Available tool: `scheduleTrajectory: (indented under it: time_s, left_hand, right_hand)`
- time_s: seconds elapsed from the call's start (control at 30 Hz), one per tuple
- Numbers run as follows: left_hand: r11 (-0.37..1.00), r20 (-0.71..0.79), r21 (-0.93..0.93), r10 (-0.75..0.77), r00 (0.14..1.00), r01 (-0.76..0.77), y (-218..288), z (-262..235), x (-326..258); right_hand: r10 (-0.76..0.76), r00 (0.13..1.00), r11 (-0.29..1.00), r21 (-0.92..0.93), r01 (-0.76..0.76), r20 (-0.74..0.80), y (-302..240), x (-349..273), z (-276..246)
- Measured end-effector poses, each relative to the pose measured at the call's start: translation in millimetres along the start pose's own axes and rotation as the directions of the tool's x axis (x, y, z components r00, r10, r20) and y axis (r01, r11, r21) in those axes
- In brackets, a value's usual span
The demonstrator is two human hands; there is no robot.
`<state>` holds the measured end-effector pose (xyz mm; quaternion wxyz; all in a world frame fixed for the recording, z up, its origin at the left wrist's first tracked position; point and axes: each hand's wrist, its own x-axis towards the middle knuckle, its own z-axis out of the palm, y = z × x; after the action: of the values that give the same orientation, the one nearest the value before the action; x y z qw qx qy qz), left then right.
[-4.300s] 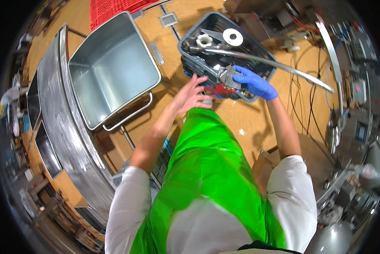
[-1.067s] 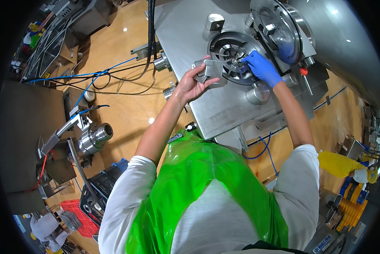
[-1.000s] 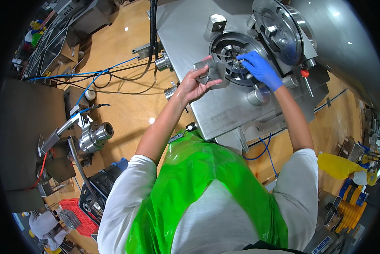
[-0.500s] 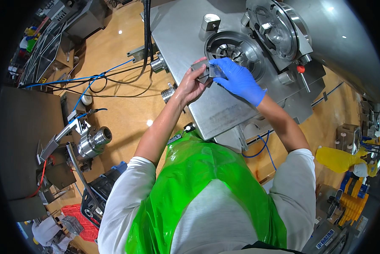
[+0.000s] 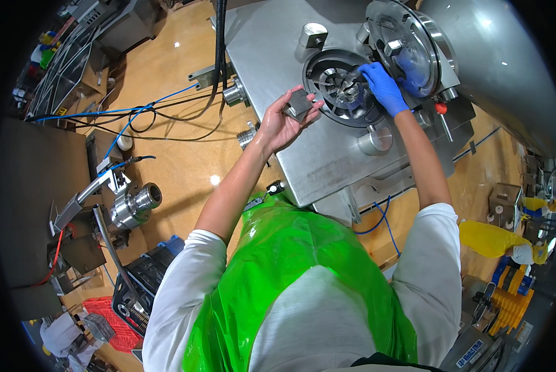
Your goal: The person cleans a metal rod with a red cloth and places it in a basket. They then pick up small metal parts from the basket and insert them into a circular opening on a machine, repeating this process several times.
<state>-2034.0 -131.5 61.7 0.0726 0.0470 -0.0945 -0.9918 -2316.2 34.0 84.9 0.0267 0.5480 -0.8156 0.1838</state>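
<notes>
- The bare left hand (image 5: 282, 121) is raised over the flat stainless-steel machine housing (image 5: 278, 56), palm up, its fingers curled closed around a small grey square metal block (image 5: 299, 104).
- The block sits at the fingertips of that hand, tilted, just left of the round opening in the housing and clear of its surface as far as the view shows.
- The right hand in a blue glove (image 5: 382, 87) reaches into the round opening of the circular metal chamber (image 5: 346, 90), where a bladed steel rotor (image 5: 340, 87) is visible.
- The gloved fingertips rest on or at the centre of the rotor; whether they are closed on a part there cannot be told.
- A round hinged steel lid (image 5: 405, 46) stands swung open just right of the chamber, behind the gloved hand.
- A short steel cylinder (image 5: 313, 34) stands on the housing above the chamber; a second round steel cap (image 5: 375, 139) lies below it.
- The person wears a bright green plastic apron (image 5: 290, 291) over a white long-sleeved top.
- Black and blue cables (image 5: 166, 111) run across the tan floor to the left.
- A black crate (image 5: 135, 291) of metal parts sits at lower left beside a red crate (image 5: 114, 319).
</notes>
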Motion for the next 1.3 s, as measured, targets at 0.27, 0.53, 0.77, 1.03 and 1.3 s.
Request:
scheduleTrajectory:
  time_s: [0.27,0.53,0.77,1.03,1.3]
  left_hand:
    - [0.999,0.038,-0.049,-0.009,0.999,0.011,0.2,0.2,-1.1]
    - [0.998,0.027,-0.056,-0.004,1.0,0.005,-0.1,-0.9,0.0]
    - [0.996,0.02,0.083,0.011,1.0,-0.012,-2.1,9.2,-5.0]
    - [0.96,-0.068,0.267,0.11,0.992,-0.088,-4.7,7.3,-7.4]
    - [0.908,-0.128,0.385,0.232,0.964,-0.167,-13.4,6.3,-5.5]
  right_hand:
    - [-0.125,0.988,0.991,-0.034,0.129,0.085,25.8,0.8,10.1]
    - [0.287,0.908,0.953,-0.186,-0.239,0.305,-23.7,21.8,-1.4]
    - [0.136,0.99,0.929,-0.353,-0.112,0.044,-22.2,19.7,8.4]
    - [0.125,0.805,0.545,0.638,-0.544,0.58,-143.0,1.6,-17.0]
    - [0.139,0.945,0.573,0.754,-0.321,0.296,-143.3,-17.4,7.3]
